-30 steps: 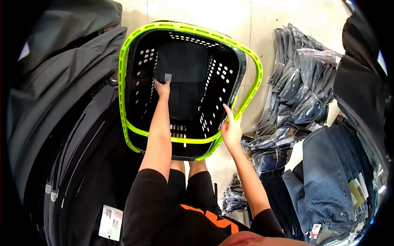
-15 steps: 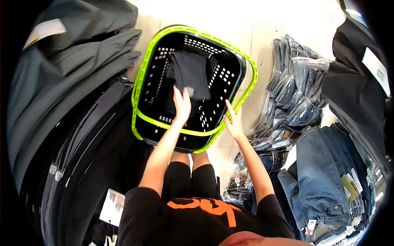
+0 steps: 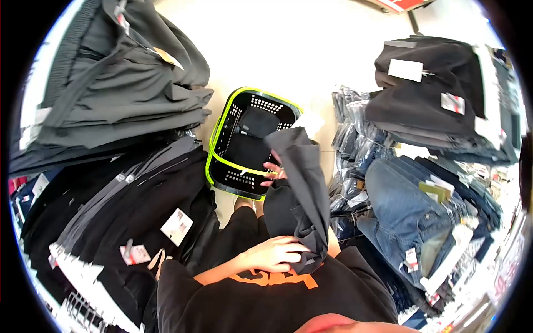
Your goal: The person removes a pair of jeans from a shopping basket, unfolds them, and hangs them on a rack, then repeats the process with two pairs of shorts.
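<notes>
A: What lies in the basket (image 3: 233,177) before us?
B: We see folded cloth (image 3: 258,123) inside. A loose garment (image 3: 308,183) hangs on our side of the basket, covering its near right part.
A: And our hands?
B: Our left hand (image 3: 276,254) is at the garment's lower end, our right hand (image 3: 273,173) partly behind it, by the basket's near right side.
A: What have we left of the basket?
B: A stack of folded garments (image 3: 133,94) and, nearer us, a row of trousers (image 3: 150,194).
A: Right of it?
B: Bagged clothes (image 3: 358,133) nearby; past those, jeans (image 3: 405,194) closer to us, and a folded pile (image 3: 433,89) beyond the jeans.
</notes>
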Action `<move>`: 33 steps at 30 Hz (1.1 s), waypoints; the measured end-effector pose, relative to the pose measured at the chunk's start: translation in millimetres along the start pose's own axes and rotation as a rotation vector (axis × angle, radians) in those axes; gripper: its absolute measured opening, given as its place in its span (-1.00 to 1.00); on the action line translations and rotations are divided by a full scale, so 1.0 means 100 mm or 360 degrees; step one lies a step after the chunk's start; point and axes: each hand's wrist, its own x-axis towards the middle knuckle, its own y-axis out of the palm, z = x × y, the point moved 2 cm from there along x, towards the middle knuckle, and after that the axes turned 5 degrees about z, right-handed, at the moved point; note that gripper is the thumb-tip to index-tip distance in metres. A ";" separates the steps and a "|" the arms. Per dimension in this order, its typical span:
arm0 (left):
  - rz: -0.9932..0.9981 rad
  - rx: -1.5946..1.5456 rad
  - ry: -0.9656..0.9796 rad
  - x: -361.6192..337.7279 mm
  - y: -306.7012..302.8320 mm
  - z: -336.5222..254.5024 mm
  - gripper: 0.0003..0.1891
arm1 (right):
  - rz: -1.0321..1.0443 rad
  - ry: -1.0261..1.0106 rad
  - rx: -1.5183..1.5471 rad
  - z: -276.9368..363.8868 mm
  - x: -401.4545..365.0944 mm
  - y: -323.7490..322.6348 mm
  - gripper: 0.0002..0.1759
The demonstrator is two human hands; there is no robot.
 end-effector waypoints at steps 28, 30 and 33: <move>0.0245 -0.1284 -0.0539 0.48 0.60 -1.43 -0.49 | -0.0374 -0.1562 0.0326 0.85 -3.80 1.14 -0.23; 0.0281 -0.0993 -0.0238 0.55 0.50 -1.57 -0.41 | -0.0200 -0.1647 0.0527 0.96 -3.77 1.24 -0.22; 0.0199 -0.0533 0.0242 0.55 0.38 -1.76 -0.38 | 0.0327 -0.1726 0.0769 1.14 -3.70 1.33 -0.21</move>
